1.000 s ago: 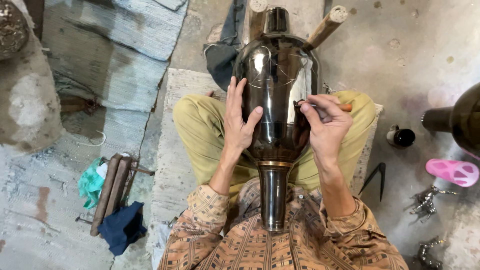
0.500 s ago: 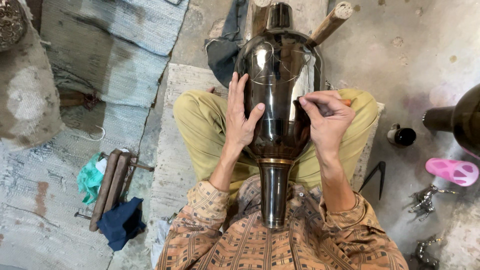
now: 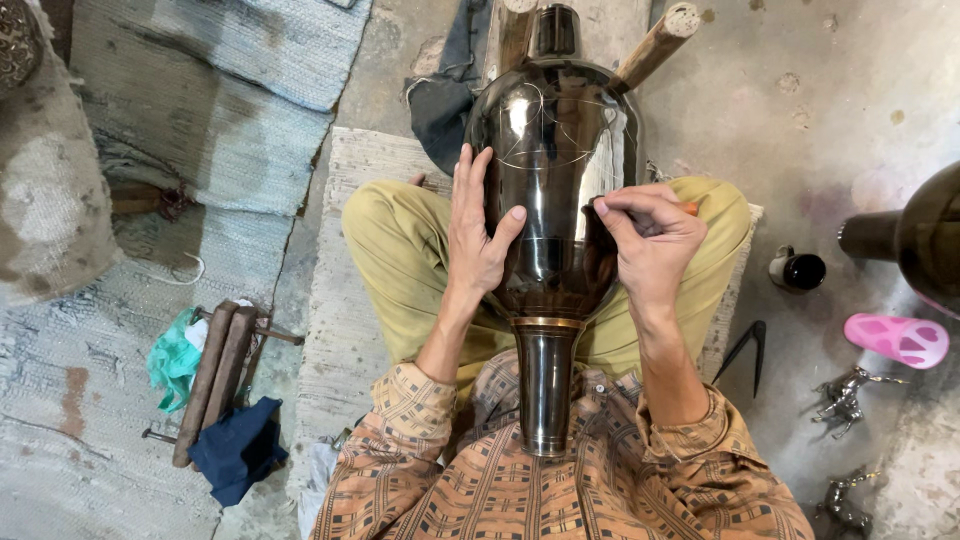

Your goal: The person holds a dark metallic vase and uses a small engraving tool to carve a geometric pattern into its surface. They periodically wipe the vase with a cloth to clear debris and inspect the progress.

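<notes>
A large dark shiny metal vase (image 3: 556,190) lies across my lap, its narrow neck (image 3: 546,385) pointing at my chest and faint scratched lines on its body. My left hand (image 3: 478,235) rests flat on the vase's left side, fingers spread, thumb on the metal. My right hand (image 3: 648,238) is pinched on a small pointed tool with an orange end (image 3: 690,208), its tip touching the vase's right side. I sit cross-legged in olive trousers (image 3: 390,260).
A wooden stick (image 3: 656,45) juts out beyond the vase. To the right lie a second dark vase (image 3: 905,235), a small dark cup (image 3: 797,270), a pink sandal (image 3: 897,339), black dividers (image 3: 746,351) and small metal figures (image 3: 846,393). At left are wooden-handled tools (image 3: 215,375) and cloths (image 3: 238,448).
My right hand has shifted slightly down and left along the vase with the tool. The left hand stays flat on the vase.
</notes>
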